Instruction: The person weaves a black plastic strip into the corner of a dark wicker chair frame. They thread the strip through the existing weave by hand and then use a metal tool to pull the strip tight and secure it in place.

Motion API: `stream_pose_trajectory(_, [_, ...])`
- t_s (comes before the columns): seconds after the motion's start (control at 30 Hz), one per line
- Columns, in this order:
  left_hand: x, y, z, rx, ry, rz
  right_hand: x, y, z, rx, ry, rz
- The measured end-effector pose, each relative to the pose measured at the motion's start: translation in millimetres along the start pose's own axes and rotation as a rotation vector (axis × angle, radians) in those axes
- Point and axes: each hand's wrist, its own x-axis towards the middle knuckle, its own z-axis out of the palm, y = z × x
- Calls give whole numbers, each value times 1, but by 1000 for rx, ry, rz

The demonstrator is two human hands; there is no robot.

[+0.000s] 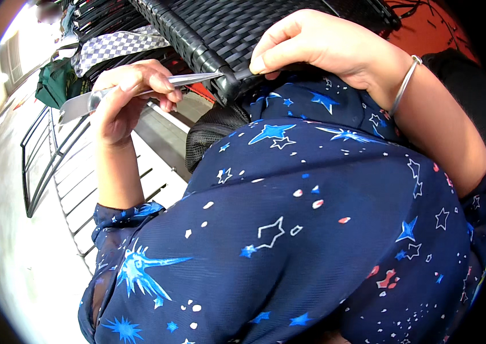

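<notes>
A black woven rattan panel (220,26), likely part of a chair, lies tilted in front of me, with a strip-wrapped frame rail (174,31) along its left side. My left hand (131,94) is closed round a silver metal tool (78,108) with a broad flat end and a long tapering point. The point meets the wrapped corner (228,86) of the rail, where contact is hard to make out. Just right of that corner, my right hand (317,49) pinches a flat black strip (244,74) between thumb and fingers. Its other fingers are partly hidden.
Black metal frames (39,163) stand on the pale floor at left. A checkered cloth (120,49) and a dark green cloth (57,83) lie beyond my left hand. Black mesh (211,135) is below the corner. Loose black strips (443,23) lie on a red surface at upper right.
</notes>
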Motion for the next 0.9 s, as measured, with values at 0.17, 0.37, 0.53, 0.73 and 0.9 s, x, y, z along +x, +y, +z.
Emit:
stream_pose_trajectory(0.17, [-5, -24, -6, -185, 3, 1, 7, 9, -6, -13, -57, -72])
stream_pose_trajectory(0.37, [8, 26, 9, 384, -77, 113, -3, -3, -7, -96, -47, -74])
stream_pose_trajectory(0.53, [18, 44, 19, 488, -122, 60, -7, -14, -7, -157, -36, -46])
stream_pose_trajectory(0.73, [14, -17, -6, -137, -83, 9, 7, 8, -8, -92, -12, -181])
stream_pose_trajectory(0.9, [5, -40, -4, -207, -7, 22, 9, 9, -7, -78, -8, -162])
